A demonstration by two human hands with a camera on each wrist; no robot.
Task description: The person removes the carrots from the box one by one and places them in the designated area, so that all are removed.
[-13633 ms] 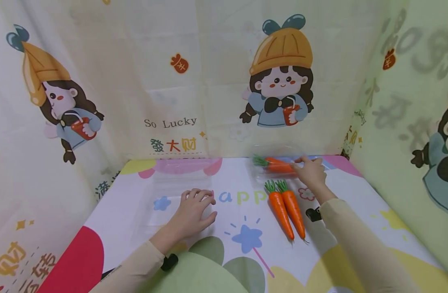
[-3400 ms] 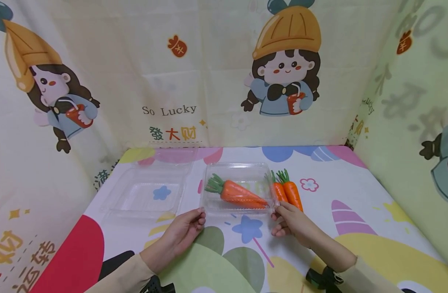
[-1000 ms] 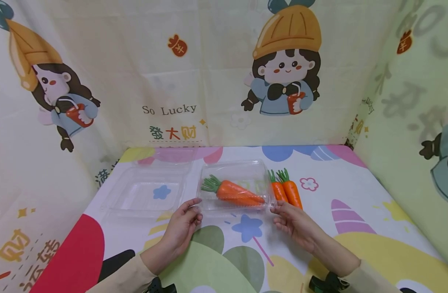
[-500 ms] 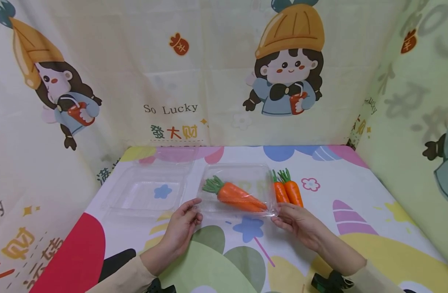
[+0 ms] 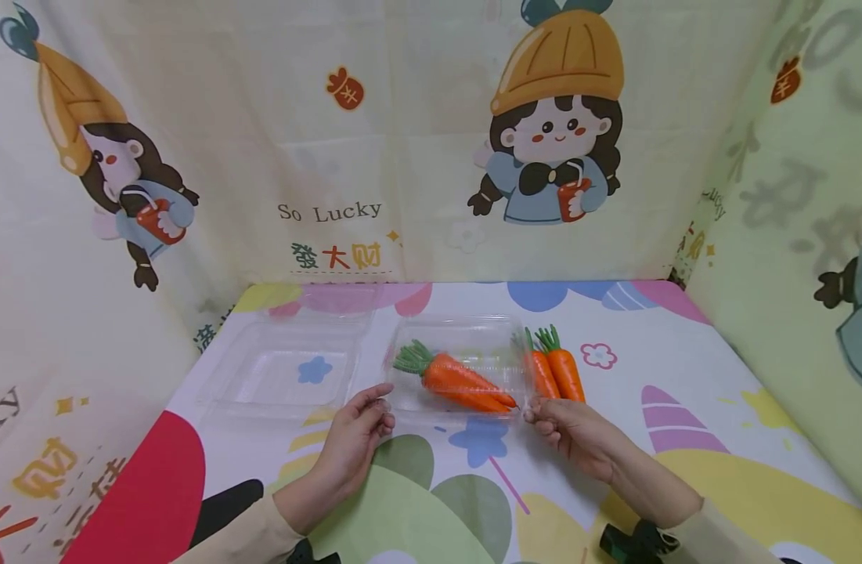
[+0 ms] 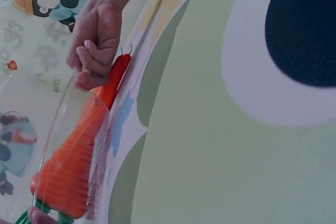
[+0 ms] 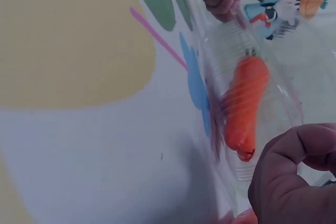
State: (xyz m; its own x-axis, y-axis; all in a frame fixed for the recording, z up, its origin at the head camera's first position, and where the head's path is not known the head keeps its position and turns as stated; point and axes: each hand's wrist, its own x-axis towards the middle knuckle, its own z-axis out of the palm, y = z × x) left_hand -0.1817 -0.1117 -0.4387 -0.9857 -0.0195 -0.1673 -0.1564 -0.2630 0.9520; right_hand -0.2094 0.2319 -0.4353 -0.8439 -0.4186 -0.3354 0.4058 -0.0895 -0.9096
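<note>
A clear plastic clamshell box with its lid down is in the middle of the head view. Orange carrots with green tops lie slantwise inside it. At the box's near left corner my left hand pinches the rim between thumb and forefinger. My right hand grips the near right corner, its other fingers curled under. In the right wrist view the right hand fills the lower right, and the carrots show through the clear wall. The left wrist view looks along the box from its left end.
Two loose carrots lie just right of the box, partly behind it. A second clear clamshell box stands with its lid folded back on the left. Printed cloth walls enclose the table at the back and sides.
Since the oldest frame, the carrot box has come from the back right to the middle, held by both hands. Over the last second it tilts and shifts slightly at its front edge.
</note>
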